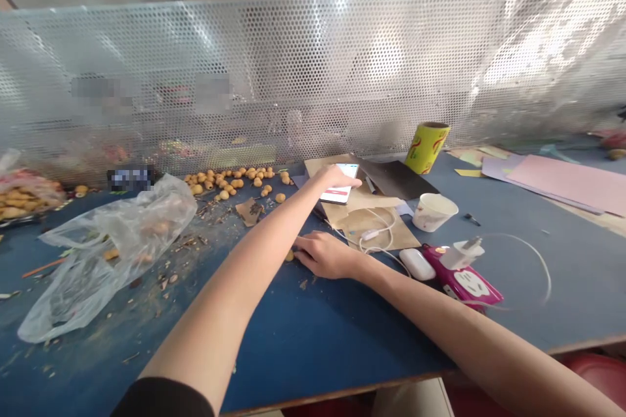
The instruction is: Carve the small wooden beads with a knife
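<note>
My left hand reaches far across the blue table and lies with stretched fingers on a white phone whose screen is lit. The phone rests on brown paper. My right hand lies palm down on the table nearer to me, its fingers drawn together around a small yellow bead at their tips. A pile of the same yellow beads is scattered at the back, left of the phone.
A crumpled clear plastic bag lies on the left among chips and dust. Right of my hands are a white cable, a white paper cup, a pink power strip with a charger, a yellow tape roll and pink sheets. A perforated metal screen closes the back.
</note>
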Demonstrator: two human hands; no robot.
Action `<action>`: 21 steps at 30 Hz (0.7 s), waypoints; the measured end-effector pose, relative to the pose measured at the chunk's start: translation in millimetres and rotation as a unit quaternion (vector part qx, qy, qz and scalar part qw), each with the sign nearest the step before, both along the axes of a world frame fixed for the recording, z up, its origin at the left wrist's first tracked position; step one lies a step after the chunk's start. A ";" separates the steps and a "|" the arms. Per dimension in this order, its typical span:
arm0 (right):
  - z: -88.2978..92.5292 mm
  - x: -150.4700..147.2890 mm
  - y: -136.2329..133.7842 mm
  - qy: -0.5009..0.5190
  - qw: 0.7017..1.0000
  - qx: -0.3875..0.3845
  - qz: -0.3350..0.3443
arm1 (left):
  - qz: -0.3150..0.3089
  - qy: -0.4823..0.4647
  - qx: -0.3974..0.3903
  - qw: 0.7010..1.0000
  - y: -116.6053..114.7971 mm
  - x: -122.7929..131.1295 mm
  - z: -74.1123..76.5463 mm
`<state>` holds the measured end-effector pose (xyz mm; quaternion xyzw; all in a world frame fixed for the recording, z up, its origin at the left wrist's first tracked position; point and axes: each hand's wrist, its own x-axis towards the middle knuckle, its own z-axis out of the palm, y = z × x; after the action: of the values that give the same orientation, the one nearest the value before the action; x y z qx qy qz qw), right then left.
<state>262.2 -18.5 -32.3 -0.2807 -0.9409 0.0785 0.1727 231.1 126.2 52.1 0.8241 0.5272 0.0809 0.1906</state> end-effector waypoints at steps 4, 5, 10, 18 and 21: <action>-3.3 0.6 3.1 -0.017 1.000 0.016 0.007 | 0.018 0.008 -0.063 0.998 18.4 13.4 -8.8; -3.9 0.6 3.6 -0.019 1.000 0.018 0.005 | 0.016 0.004 -0.080 0.997 20.6 13.7 -10.0; -1.2 1.0 2.7 -0.009 1.000 -0.006 -0.007 | -0.015 -0.049 -0.174 0.983 19.8 -14.3 -8.4; 1.8 5.3 2.5 0.009 0.999 -0.034 0.006 | -0.159 -0.120 0.025 0.980 -54.9 -124.6 -16.6; 1.6 7.1 4.2 -0.001 0.999 -0.039 -0.005 | -0.187 -0.074 0.029 0.979 -99.4 -157.8 -31.4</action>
<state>269.3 -14.3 -30.7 -0.2923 -0.9359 0.1133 0.1609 73.2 26.8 20.7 0.9049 0.3460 0.1197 0.2170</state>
